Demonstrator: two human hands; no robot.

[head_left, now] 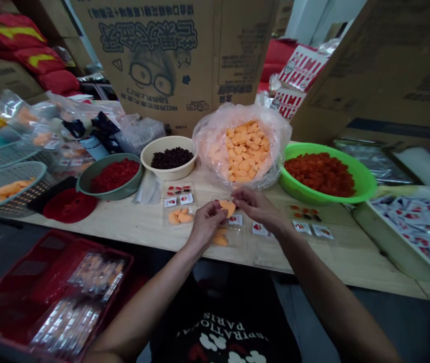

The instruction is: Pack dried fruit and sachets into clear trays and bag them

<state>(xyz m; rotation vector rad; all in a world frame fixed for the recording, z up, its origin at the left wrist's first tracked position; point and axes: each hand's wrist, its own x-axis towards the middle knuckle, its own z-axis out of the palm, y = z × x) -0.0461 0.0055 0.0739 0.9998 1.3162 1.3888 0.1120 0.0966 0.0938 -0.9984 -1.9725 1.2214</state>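
A flat, rounded orange fruit slice (227, 207) is pinched in the closed fingers of the left hand (206, 225), above a clear plastic tray (234, 236) on the worktop (124, 233); the right hand (257, 209) has its fingers bunched shut just beside the slice

The left hand (206, 224) covers part of the orange piece (227, 206). The red crate (48, 287) is cut off by the edge, and the print on the small packets (301, 227) is too small to read.
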